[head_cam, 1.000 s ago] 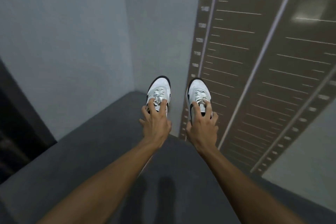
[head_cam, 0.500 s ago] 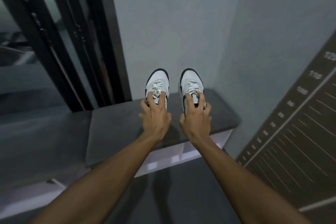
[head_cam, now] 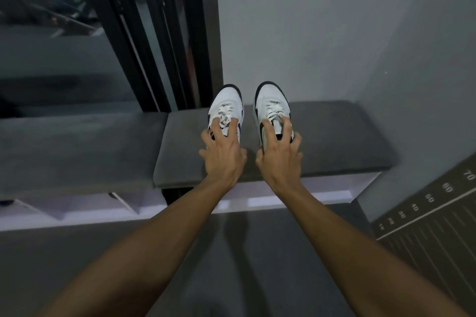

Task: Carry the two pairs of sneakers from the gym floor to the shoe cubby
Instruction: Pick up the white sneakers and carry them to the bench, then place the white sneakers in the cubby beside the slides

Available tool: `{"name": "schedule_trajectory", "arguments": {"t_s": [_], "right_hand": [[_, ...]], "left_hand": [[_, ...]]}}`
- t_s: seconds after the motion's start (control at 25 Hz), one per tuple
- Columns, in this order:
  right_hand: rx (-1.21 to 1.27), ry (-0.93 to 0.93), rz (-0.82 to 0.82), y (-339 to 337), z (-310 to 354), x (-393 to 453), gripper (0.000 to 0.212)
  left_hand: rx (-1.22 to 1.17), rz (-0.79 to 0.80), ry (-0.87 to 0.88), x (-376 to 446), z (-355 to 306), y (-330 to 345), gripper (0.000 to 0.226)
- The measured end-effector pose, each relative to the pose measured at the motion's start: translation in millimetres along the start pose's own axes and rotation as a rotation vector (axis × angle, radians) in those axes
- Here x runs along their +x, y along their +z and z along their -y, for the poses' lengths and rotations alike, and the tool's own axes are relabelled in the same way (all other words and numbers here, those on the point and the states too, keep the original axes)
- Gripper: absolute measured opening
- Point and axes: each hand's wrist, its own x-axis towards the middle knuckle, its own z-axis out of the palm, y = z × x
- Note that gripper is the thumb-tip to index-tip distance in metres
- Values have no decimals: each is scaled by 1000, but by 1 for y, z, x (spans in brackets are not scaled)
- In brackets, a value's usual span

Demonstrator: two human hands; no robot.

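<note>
I hold one pair of white sneakers with black trim out in front of me, toes pointing away. My left hand (head_cam: 222, 154) grips the left sneaker (head_cam: 226, 105) at its laces and collar. My right hand (head_cam: 279, 154) grips the right sneaker (head_cam: 270, 101) the same way. Both shoes hang above the grey cushioned top (head_cam: 334, 141) of a bench. Under the cushion sits a white shoe cubby (head_cam: 296, 199) with open compartments, partly hidden by my forearms. No second pair is in view.
A black-framed mirror or glass panel (head_cam: 144, 33) stands at the left behind the bench. Grey walls close the corner at the right. Dark flooring with numbered white distance markings (head_cam: 427, 216) runs along the right. Grey floor lies beneath me.
The view has swung left and down from the marked floor to the bench. The bench and cubby are nearer and more centred. Both hands keep the same grip on the sneakers.
</note>
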Motion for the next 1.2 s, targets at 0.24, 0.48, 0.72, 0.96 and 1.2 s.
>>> {"name": "schedule_trajectory", "arguments": {"t_s": [0.24,0.48,0.72,0.96,1.2], "right_hand": [[-24,-68,77,177,-73,-82,74],[-40,-6,197,372,-150,-196,75],[-22,12,312,540,-195,-230,77],[24,5,320,675,-212,-157,77],[57,25,288,762,-214,-79,76]], "left_hand": [[10,39,-65,-71,47,193,76],[26,186,-146,-155,118,388,75],[80,238,-164,-162,185,542,75],[39,195,-182,-79,236,658,74],[43,129,-205,15,268,720,72]]}}
